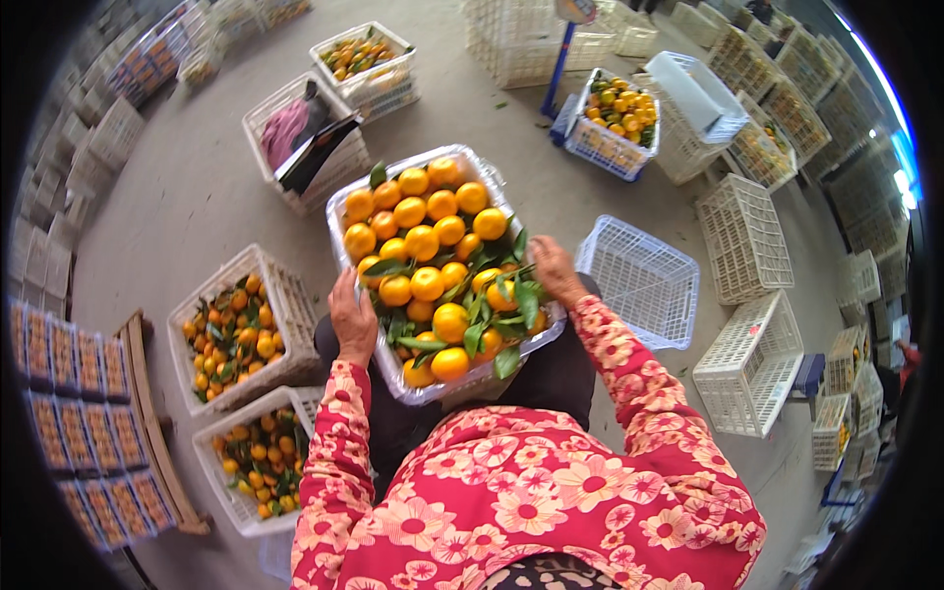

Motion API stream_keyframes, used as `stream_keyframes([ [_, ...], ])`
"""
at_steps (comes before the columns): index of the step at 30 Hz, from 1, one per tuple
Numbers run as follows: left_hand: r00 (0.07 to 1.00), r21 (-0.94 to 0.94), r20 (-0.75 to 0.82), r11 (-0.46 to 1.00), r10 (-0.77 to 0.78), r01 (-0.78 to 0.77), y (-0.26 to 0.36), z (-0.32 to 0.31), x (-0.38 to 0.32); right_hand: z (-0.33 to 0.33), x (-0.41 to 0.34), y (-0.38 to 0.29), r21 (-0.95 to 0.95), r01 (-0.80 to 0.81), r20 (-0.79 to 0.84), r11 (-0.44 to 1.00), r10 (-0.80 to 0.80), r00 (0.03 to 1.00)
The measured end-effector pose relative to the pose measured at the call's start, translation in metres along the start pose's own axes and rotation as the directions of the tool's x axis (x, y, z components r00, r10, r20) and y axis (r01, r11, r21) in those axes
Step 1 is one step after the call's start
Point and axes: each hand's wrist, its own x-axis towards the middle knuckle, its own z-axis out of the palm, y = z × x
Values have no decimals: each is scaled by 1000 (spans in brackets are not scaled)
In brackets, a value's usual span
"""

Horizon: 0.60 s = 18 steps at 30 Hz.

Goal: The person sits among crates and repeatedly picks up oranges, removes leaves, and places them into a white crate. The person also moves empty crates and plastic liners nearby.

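A white plastic crate [341,243] with a clear film lining stands in front of me, between my knees, filled with mandarin oranges [422,243]. Green leaves and stems [527,302] lie thickest over the fruit at its near right. My left hand [352,318] rests on the crate's left rim, fingers pointing away from me. On the right rim lies my right hand [554,270], beside the leaves. Both hands appear to hold the crate by its sides; their undersides are hidden. No fruit is seen in either hand.
Two crates of mandarins [234,335] [258,461] stand at left. An empty bluish crate [640,280] lies right of my knee. Beyond are a crate with pink cloth [284,133], a crate of fruit on a blue scale [623,122], and stacked white crates [745,240]. A wooden pallet [158,420] stands far left.
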Motion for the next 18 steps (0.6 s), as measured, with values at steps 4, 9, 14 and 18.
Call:
stream_keyframes([
  [4, 990, -141, -45, 982, -131, 123, 13, -30, 1, -24, -1, -40, 127, 53, -155, 990, -33, 987],
  [9, 987, -193, 142, 980, 77, -49, 42, -41, 3, -8, -1, -115, 219, 334, 159, 917, -371, 915],
  [14, 928, -38, 347, 990, 139, -135, 52, -26, 21, 39, 4, -157, -85, 476, 540, 875, -361, 761],
  [18, 889, 42, 453, 995, 63, -92, 49, -19, 27, 56, 12, -157, -140, 512, 630, 848, -322, 706],
])
